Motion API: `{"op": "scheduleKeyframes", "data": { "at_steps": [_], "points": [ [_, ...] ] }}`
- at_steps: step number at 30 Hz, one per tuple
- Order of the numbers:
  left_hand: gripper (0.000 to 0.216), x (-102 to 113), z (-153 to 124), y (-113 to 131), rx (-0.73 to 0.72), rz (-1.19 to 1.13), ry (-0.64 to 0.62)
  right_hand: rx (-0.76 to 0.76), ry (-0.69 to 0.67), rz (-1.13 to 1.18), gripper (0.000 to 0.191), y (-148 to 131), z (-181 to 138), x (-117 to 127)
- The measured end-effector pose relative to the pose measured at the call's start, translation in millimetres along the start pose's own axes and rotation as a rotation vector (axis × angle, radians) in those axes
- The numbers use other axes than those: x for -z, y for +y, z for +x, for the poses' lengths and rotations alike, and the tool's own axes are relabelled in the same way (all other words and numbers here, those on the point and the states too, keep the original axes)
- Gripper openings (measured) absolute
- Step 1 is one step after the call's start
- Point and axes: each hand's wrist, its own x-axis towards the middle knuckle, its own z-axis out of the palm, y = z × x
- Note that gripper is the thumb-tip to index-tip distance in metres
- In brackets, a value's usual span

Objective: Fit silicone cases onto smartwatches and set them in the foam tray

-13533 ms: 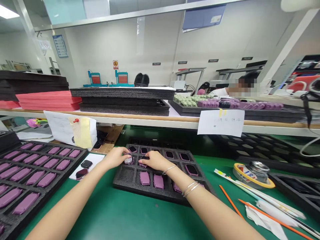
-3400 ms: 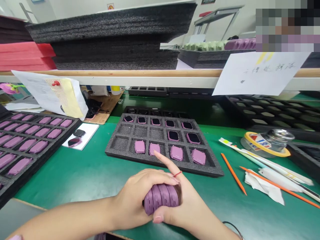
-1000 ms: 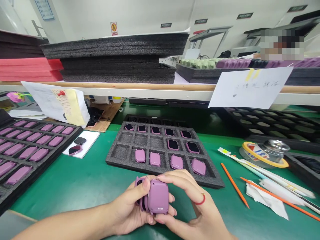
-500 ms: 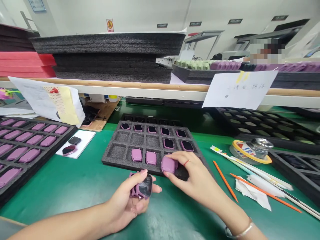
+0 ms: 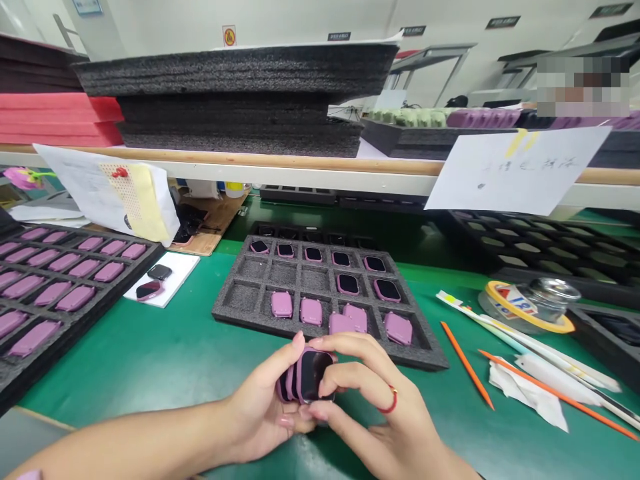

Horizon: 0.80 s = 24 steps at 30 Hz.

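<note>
My left hand (image 5: 260, 410) is closed around a small stack of purple watch bodies (image 5: 305, 375), the front one showing its dark screen. My right hand (image 5: 373, 407) pinches that front watch body with thumb and fingers. Both hands hover over the green mat just in front of a black foam tray (image 5: 240, 310). The tray's near row holds purple watch bodies lying face down (image 5: 311, 311), and one extra body (image 5: 341, 324) sits overlapping its neighbour. Farther rows hold bodies with screens up (image 5: 347, 284).
A large foam tray of purple bodies (image 5: 65, 293) lies at left, with two loose bodies on a white card (image 5: 165, 283). Orange sticks (image 5: 467, 365), tape roll (image 5: 525, 308), wipes and empty black trays (image 5: 540, 243) lie at right. Foam stacks fill the shelf above.
My right hand laid one purple body on the tray's near row, then came back to the stack in my left hand and now pinches the front body.
</note>
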Motion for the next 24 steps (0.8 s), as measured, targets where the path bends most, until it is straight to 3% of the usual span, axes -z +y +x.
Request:
{"op": "scheduleKeyframes", "data": {
  "at_steps": [4,9,13,15,19,24],
  "points": [
    [0.045,1,-1,-1,0.023,0.02,-0.016,-0.051,0.144,0.062,0.012,3,2,2],
    [0.044,-1,-2,0,0.005,0.065,-0.061,-0.361,0.48,0.37,0.02,14,3,11],
    [0.044,-3,-3,3,0.007,0.084,-0.089,-0.49,0.607,0.502,0.014,19,4,15],
    [0.044,-3,-4,4,0.007,0.091,-0.094,-0.449,0.6,0.473,0.01,16,3,15],
    [0.041,-4,-5,4,-0.011,0.099,-0.087,-0.199,0.505,0.176,0.025,6,-2,17],
    [0.043,-2,-3,3,0.006,0.084,-0.047,0.141,0.153,-0.08,0.026,0,-11,29]
  ]
}}
